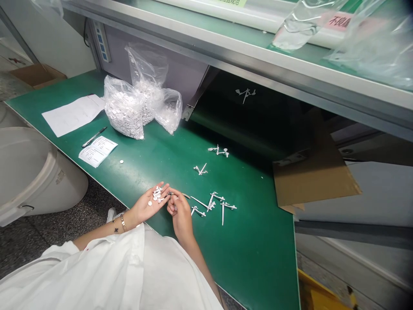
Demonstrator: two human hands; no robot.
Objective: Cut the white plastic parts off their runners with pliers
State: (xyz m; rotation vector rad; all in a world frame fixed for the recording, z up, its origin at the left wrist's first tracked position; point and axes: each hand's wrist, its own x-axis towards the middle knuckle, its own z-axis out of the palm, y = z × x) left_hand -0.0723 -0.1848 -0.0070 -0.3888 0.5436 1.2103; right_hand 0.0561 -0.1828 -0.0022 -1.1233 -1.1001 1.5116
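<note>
My left hand is turned palm up over the near edge of the bench, fingers stretched out, cupping several small white plastic parts. Some of these parts have round heads. Close against its fingertips is my right hand, its fingers curled round a thin tool with a dark metal tip pointing at the left hand. The tool's exact kind is too small to make out. Just right of the right hand lie white branched plastic sprues, with more white sprues farther back.
Clear bags of white parts stand at the back left of the green bench. Nearby lie paper, a pen and printed slips. A shelf overhangs the back; cardboard stands right, a white bin left.
</note>
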